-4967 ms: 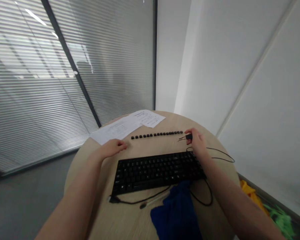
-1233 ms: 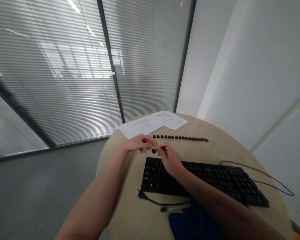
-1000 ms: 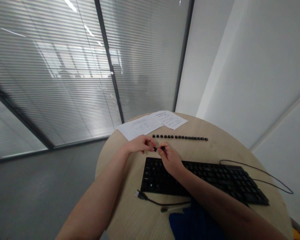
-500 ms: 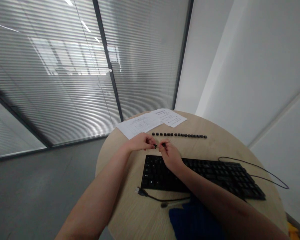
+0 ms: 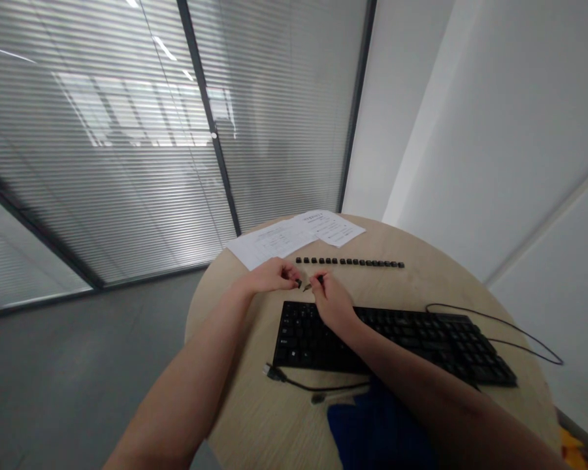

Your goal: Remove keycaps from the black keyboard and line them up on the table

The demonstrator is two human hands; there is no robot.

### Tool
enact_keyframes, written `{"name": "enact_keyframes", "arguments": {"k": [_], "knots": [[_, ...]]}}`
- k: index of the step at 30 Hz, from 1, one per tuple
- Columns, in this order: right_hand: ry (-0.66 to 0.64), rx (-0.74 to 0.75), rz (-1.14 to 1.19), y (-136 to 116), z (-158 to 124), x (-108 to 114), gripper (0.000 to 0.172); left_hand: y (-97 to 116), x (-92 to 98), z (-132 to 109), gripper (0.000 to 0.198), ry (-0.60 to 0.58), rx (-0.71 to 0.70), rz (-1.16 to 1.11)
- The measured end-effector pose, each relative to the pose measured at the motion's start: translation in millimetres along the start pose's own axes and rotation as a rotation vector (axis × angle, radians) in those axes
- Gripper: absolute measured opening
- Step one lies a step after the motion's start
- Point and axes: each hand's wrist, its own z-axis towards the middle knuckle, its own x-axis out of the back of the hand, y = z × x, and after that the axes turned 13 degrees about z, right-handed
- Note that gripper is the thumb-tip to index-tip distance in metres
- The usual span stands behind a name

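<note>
My left hand [image 5: 276, 275] pinches a small black keycap [image 5: 298, 283] between thumb and fingertips. Facing it, my right hand [image 5: 334, 303] is closed round a slim tool [image 5: 307, 287] with a narrow tip pointing at the keycap; its exact kind is too small to make out. A little gap shows between tip and keycap. Below both hands lies a black keyboard [image 5: 411, 339], partly covered by my right wrist and forearm. Beyond the hands, a row of black keycaps [image 5: 349, 262] stretches across the wooden table [image 5: 255, 405].
Printed papers [image 5: 279, 243] lie at the table's far edge. Nearer me are a USB plug [image 5: 274, 373] on its cable, a small brush-like item [image 5: 318, 397] and a dark blue cloth [image 5: 367, 434]. The keyboard's cord [image 5: 509, 329] loops at the right.
The tool's tip and the keycap have drawn slightly apart, my left hand shifting a bit left. Both hands keep their hold. The whole view has shifted slightly.
</note>
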Motion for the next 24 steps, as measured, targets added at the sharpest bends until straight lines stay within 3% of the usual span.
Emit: {"name": "enact_keyframes", "arguments": {"k": [5, 8, 13, 24], "knots": [[0.012, -0.05, 0.067, 6, 3, -1, 0.022, -24, 6.0, 2, 0.03, 0.153, 0.087, -0.101], [-0.005, -0.029, 0.073, 5, 3, -2, 0.022, -38, 0.0, 8, 0.029, 0.281, 0.145, 0.097], [-0.016, -0.017, 0.088, 1, 0, -3, 0.022, -63, -11.7, 18, 0.03, 0.398, 0.217, 0.427], [-0.027, 0.006, 0.074, -2, 1, -2, 0.02, -85, -16.6, 24, 0.025, 0.427, 0.185, 0.584]]}}
